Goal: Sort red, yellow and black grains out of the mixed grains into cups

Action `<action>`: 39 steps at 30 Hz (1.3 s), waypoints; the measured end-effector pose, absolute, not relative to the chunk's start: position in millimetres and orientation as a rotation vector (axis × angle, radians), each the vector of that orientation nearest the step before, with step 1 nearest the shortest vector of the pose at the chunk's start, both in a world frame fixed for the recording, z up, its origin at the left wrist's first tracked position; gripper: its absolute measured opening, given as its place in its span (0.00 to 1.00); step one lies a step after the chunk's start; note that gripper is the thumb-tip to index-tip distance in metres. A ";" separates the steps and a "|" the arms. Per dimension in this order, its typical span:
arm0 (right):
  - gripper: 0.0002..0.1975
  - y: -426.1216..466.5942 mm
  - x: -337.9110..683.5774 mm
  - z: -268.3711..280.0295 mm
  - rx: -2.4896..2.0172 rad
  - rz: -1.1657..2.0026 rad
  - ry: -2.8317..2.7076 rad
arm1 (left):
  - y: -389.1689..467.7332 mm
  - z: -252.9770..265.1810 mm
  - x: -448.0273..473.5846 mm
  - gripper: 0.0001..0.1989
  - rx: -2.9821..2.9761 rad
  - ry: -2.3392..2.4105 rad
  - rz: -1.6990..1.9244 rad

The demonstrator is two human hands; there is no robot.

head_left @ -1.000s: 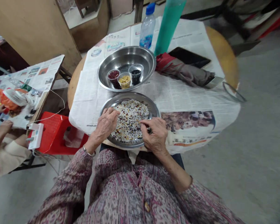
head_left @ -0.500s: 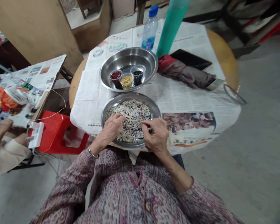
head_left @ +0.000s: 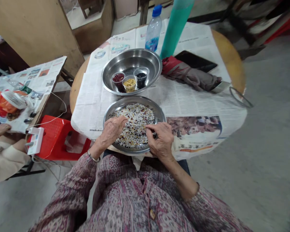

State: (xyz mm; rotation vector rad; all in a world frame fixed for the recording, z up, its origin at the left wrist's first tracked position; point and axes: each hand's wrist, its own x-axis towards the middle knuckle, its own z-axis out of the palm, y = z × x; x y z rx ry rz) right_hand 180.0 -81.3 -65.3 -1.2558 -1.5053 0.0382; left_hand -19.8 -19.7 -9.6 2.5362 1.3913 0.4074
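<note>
Mixed grains and beans (head_left: 135, 124), mostly white with red, yellow and dark bits, lie in a shallow steel plate (head_left: 159, 111) close to my body. Over the plate's left side is my left hand (head_left: 112, 130), its fingers drawn together; whatever is between them is too small to see. My right hand (head_left: 160, 138) pinches thumb and forefinger at the right edge of the grains, and its catch cannot be made out. Behind the plate, a steel basin (head_left: 132, 58) holds plastic cups of red beans (head_left: 118, 78), yellow grains (head_left: 130, 84) and black beans (head_left: 141, 77).
Newspaper (head_left: 87, 96) covers the round table. At its back stand a water bottle (head_left: 154, 29) and a green bottle (head_left: 175, 32). A folded umbrella (head_left: 190, 75) and a black tablet (head_left: 197, 61) lie right. A red stool (head_left: 55, 137) and another person's hand (head_left: 0, 129) are left.
My left hand has lifted slightly and its fingers have come together. My right hand keeps its pinch at nearly the same place. The whole view has shifted a little.
</note>
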 end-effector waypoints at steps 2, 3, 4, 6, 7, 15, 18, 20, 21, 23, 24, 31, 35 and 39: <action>0.07 -81.3 180.0 -66.1 -1.264 0.056 -1.501 | -19.4 -6.2 -17.3 0.12 2.556 1.374 0.401; 0.07 -81.3 180.0 -66.4 -1.266 0.059 -1.499 | -19.0 -5.5 -16.1 0.11 2.565 1.359 0.385; 0.07 -81.4 179.9 -66.5 -1.269 0.060 -1.499 | -18.5 -5.4 -15.2 0.11 2.570 1.346 0.366; 0.07 -81.4 179.8 -66.3 -1.278 0.054 -1.498 | -17.3 -6.8 -14.6 0.10 2.566 1.342 0.347; 0.07 -81.3 179.8 -66.1 -1.284 0.052 -1.499 | -16.8 -8.0 -14.8 0.10 2.563 1.352 0.355; 0.07 -81.3 180.0 -65.1 -1.251 0.040 -1.498 | -21.3 -14.7 -24.2 0.07 2.569 1.350 0.396; 0.07 -81.5 180.0 -65.0 -1.274 0.047 -1.507 | -24.8 -14.0 -25.8 0.08 2.582 1.343 0.372; 0.07 -81.5 180.1 -65.0 -1.272 0.050 -1.507 | -26.9 -13.2 -25.6 0.09 2.587 1.336 0.359; 0.07 -81.6 180.1 -65.1 -1.265 0.049 -1.505 | -27.9 -13.0 -25.2 0.09 2.586 1.334 0.355; 0.07 -81.6 180.2 -65.5 -1.251 0.048 -1.503 | -29.8 -13.0 -24.5 0.10 2.579 1.328 0.358; 0.07 -81.6 180.3 -65.7 -1.248 0.046 -1.502 | -30.7 -13.4 -24.3 0.11 2.575 1.330 0.370; 0.07 -81.9 180.4 -64.7 -1.255 0.025 -1.512 | -32.3 -21.1 -28.7 0.10 2.587 1.328 0.537; 0.07 -81.9 180.6 -64.3 -1.256 0.018 -1.515 | -32.0 -23.2 -28.9 0.08 2.596 1.306 0.610; 0.06 -81.9 180.6 -64.0 -1.253 0.005 -1.522 | -33.9 -25.2 -26.1 0.06 2.548 1.317 0.626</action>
